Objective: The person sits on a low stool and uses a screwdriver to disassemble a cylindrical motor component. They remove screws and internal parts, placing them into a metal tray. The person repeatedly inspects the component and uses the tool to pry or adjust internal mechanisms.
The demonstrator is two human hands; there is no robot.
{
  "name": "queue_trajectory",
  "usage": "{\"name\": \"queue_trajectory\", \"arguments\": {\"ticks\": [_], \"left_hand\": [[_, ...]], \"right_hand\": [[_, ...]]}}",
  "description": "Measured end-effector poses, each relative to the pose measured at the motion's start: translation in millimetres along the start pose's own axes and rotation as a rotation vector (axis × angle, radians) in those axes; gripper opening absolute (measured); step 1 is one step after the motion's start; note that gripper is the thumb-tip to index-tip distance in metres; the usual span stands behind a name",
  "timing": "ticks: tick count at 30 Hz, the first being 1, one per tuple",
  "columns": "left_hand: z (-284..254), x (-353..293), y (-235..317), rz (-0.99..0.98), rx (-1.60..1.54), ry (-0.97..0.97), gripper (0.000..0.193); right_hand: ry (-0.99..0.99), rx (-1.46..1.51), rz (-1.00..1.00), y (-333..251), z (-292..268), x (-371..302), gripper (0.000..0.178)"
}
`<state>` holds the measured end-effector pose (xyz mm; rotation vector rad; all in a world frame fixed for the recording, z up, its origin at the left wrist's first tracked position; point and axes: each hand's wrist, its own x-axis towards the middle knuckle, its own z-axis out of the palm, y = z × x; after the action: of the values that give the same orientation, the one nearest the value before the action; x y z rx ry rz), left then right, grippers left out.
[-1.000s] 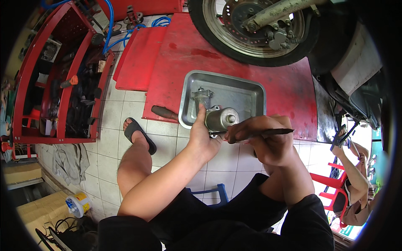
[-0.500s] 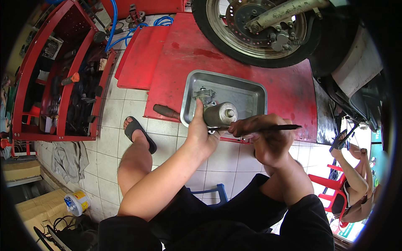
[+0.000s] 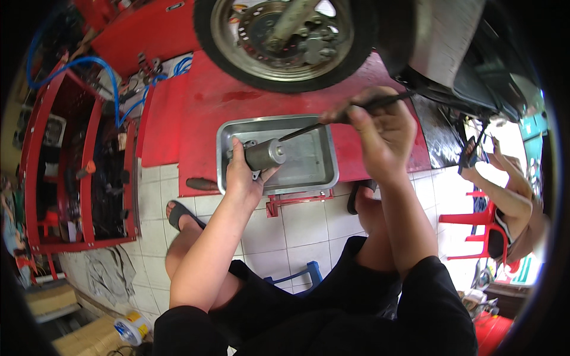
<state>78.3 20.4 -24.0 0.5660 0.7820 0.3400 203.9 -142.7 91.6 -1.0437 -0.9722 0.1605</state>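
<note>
Over the metal tray (image 3: 329, 175), my left hand (image 3: 241, 178) grips a grey metal cylinder (image 3: 260, 156) shaped like a small motor. Its end cap, with a small round boss, faces right, and a bracket-like part shows behind it, partly hidden by my fingers. My right hand (image 3: 386, 133) is closed on a long dark screwdriver-like tool (image 3: 304, 130), held slanting above the tray's right side. The thin shaft's tip is at the cylinder's end, by the boss; whether it touches I cannot tell. Some blur covers my right fingers.
A brown-handled tool (image 3: 202, 184) lies at the near edge of the red platform (image 3: 237, 98). Beyond the tray stands a motorcycle wheel (image 3: 285, 86). A red tool cart (image 3: 89, 178) is at left, a blue stool (image 3: 309, 274) below. Another person's arm (image 3: 504, 196) shows at right.
My right hand has risen up and away from the cylinder, and the tool's shaft now slants down to its end. My left hand still holds the cylinder. The whole view has shifted.
</note>
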Motion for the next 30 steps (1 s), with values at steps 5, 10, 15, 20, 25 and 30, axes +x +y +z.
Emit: {"name": "queue_trajectory", "arguments": {"ticks": [5, 10, 15, 20, 25, 30], "left_hand": [[13, 9, -23, -0.058, 0.060, 0.020, 0.053], [15, 20, -37, -0.092, 0.093, -0.014, 0.056], [17, 31, -43, -0.188, -0.005, -0.011, 0.058], [-1, 37, -47, -0.360, -0.349, -0.375, 0.053], [5, 6, -35, -0.450, -0.380, -0.497, 0.050], [-14, -26, -26, -0.386, -0.293, -0.661, 0.053]], "right_hand": [[-0.115, -0.612, 0.019, 8, -29, 0, 0.012], [-0.416, -1.157, 0.271, 8, -53, -7, 0.023], [-0.580, -1.282, 0.576, 24, -82, -22, 0.026], [-0.666, -1.289, 0.689, 25, -80, -18, 0.033], [-0.772, -1.283, 0.749, 28, -69, -20, 0.038], [-0.849, -1.314, 0.735, 44, -65, -28, 0.038]]}}
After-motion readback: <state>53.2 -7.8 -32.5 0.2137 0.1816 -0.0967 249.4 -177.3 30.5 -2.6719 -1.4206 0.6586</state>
